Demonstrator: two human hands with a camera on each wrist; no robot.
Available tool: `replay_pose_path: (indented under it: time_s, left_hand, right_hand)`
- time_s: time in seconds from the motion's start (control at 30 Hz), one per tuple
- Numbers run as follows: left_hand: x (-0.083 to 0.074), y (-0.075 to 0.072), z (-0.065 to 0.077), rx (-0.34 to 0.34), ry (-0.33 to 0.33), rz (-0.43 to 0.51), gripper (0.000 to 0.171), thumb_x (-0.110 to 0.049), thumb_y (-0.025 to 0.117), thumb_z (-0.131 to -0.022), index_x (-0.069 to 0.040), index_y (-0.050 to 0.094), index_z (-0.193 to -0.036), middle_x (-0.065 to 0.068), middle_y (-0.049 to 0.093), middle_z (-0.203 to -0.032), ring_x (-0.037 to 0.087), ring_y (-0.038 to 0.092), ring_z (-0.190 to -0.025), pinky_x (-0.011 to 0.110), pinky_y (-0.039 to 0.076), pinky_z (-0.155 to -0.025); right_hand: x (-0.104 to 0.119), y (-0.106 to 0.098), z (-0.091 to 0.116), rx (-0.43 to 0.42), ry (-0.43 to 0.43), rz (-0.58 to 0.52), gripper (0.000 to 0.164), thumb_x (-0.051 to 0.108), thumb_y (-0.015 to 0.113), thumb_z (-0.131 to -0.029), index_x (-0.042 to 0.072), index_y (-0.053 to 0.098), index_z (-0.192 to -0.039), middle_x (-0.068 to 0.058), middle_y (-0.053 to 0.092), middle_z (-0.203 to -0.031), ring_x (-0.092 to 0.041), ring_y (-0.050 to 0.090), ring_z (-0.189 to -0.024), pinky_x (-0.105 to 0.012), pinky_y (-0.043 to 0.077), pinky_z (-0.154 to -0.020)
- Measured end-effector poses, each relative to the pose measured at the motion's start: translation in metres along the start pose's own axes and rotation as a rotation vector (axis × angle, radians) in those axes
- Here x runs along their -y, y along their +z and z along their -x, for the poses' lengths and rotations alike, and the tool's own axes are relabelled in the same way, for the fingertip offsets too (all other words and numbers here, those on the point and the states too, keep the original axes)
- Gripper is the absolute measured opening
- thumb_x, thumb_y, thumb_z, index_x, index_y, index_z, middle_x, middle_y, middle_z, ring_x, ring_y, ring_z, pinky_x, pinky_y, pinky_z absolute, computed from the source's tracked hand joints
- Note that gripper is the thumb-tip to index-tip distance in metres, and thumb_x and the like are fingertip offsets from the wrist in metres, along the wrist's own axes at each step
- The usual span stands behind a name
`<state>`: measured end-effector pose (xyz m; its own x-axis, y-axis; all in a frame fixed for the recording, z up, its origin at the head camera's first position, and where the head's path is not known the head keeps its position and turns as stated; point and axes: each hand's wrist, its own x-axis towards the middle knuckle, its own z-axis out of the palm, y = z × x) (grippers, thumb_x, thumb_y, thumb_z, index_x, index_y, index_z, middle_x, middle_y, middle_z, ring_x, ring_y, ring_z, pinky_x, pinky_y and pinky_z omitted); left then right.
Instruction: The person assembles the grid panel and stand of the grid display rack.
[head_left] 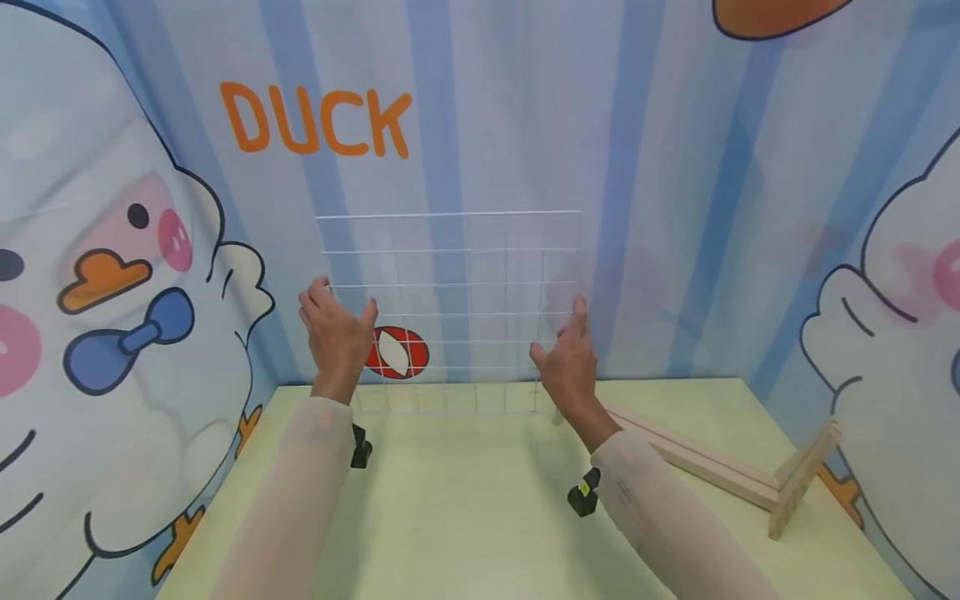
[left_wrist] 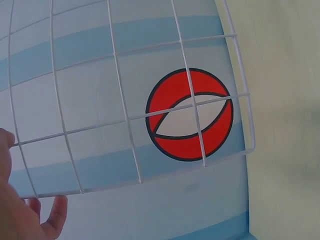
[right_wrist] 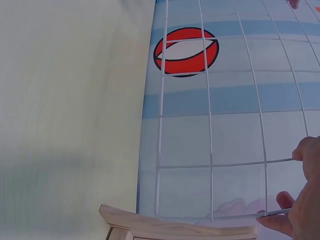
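A white wire grid panel (head_left: 450, 214) stands upright above the far part of the table, between my two hands. My left hand (head_left: 333, 329) grips its left side edge. In the left wrist view, the thumb of the left hand (left_wrist: 17, 212) lies on one side of the edge wire and fingertips show on the other. On the opposite side edge, my right hand (head_left: 572, 362) pinches the wire. In the right wrist view, the fingers of the right hand (right_wrist: 307, 195) are around the outer wire of the panel (right_wrist: 211, 145).
A wooden stand (head_left: 705, 469) with a long bar and an upright end piece lies on the pale table (head_left: 465, 508), right of my right forearm. Behind the panel hangs a blue striped backdrop (head_left: 495, 125) with printed ducks and a red ball picture (head_left: 416, 342).
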<state>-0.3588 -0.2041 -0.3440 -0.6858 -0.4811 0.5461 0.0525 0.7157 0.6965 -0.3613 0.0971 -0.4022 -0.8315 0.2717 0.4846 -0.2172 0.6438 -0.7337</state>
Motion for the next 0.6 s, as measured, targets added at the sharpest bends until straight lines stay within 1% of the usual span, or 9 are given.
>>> replay_pose_path:
  time_s: [0.13, 0.2, 0.27, 0.37, 0.43, 0.53, 0.6]
  left_hand:
    - [-0.001, 0.0, 0.004, 0.002, -0.002, 0.013, 0.075, -0.037, 0.068, -0.096, -0.006, 0.03, -0.153, 0.021, 0.039, -0.147, 0.034, 0.042, -0.133, 0.049, 0.056, -0.096]
    - [-0.001, 0.001, 0.009, 0.001, 0.018, 0.028, 0.078, -0.036, 0.068, -0.096, -0.007, 0.027, -0.155, 0.021, 0.038, -0.148, 0.035, 0.041, -0.133, 0.05, 0.056, -0.096]
    - [-0.001, 0.003, 0.015, -0.002, 0.052, 0.034, 0.081, -0.035, 0.069, -0.095, -0.007, 0.025, -0.157, 0.022, 0.036, -0.148, 0.036, 0.039, -0.135, 0.051, 0.053, -0.099]
    - [0.0, 0.01, 0.025, -0.011, 0.122, 0.025, 0.083, -0.034, 0.071, -0.093, -0.006, 0.026, -0.157, 0.022, 0.034, -0.149, 0.038, 0.037, -0.135, 0.053, 0.048, -0.103]
    - [0.0, 0.015, 0.033, -0.007, 0.176, 0.005, 0.083, -0.033, 0.074, -0.091, -0.008, 0.029, -0.156, 0.022, 0.033, -0.15, 0.04, 0.036, -0.136, 0.055, 0.045, -0.105]
    - [-0.002, 0.022, 0.046, 0.014, 0.269, -0.039, 0.082, -0.032, 0.077, -0.088, -0.014, 0.031, -0.154, 0.022, 0.033, -0.152, 0.041, 0.035, -0.137, 0.058, 0.046, -0.103]
    - [-0.003, 0.028, 0.053, 0.026, 0.347, -0.068, 0.084, -0.031, 0.08, -0.086, -0.017, 0.032, -0.153, 0.023, 0.034, -0.152, 0.043, 0.036, -0.138, 0.061, 0.047, -0.103]
  right_hand:
    - [0.003, 0.0, -0.003, -0.016, 0.016, -0.017, 0.101, 0.018, 0.083, -0.082, 0.022, 0.017, -0.159, -0.017, 0.062, -0.112, -0.042, 0.064, -0.09, -0.054, 0.053, -0.075]
    - [0.002, 0.0, -0.003, -0.018, 0.032, -0.022, 0.102, 0.018, 0.083, -0.081, 0.023, 0.017, -0.159, -0.017, 0.062, -0.112, -0.042, 0.065, -0.091, -0.055, 0.053, -0.076]
    - [0.002, 0.0, -0.003, -0.022, 0.047, -0.032, 0.102, 0.017, 0.083, -0.081, 0.023, 0.018, -0.159, -0.016, 0.062, -0.111, -0.041, 0.064, -0.091, -0.054, 0.052, -0.076]
    - [0.003, 0.0, -0.003, -0.025, 0.058, -0.045, 0.102, 0.017, 0.083, -0.08, 0.022, 0.018, -0.159, -0.016, 0.061, -0.11, -0.04, 0.063, -0.09, -0.053, 0.051, -0.076]
    - [0.005, 0.0, -0.003, -0.025, 0.063, -0.055, 0.102, 0.017, 0.082, -0.081, 0.021, 0.017, -0.159, -0.016, 0.061, -0.11, -0.039, 0.063, -0.09, -0.052, 0.051, -0.076]
    - [0.008, 0.0, -0.004, -0.021, 0.072, -0.071, 0.101, 0.017, 0.081, -0.082, 0.021, 0.016, -0.159, -0.016, 0.06, -0.111, -0.038, 0.062, -0.092, -0.05, 0.051, -0.076]
    - [0.01, 0.0, -0.004, -0.021, 0.08, -0.08, 0.1, 0.017, 0.081, -0.083, 0.022, 0.016, -0.159, -0.016, 0.059, -0.113, -0.038, 0.062, -0.093, -0.05, 0.051, -0.076]
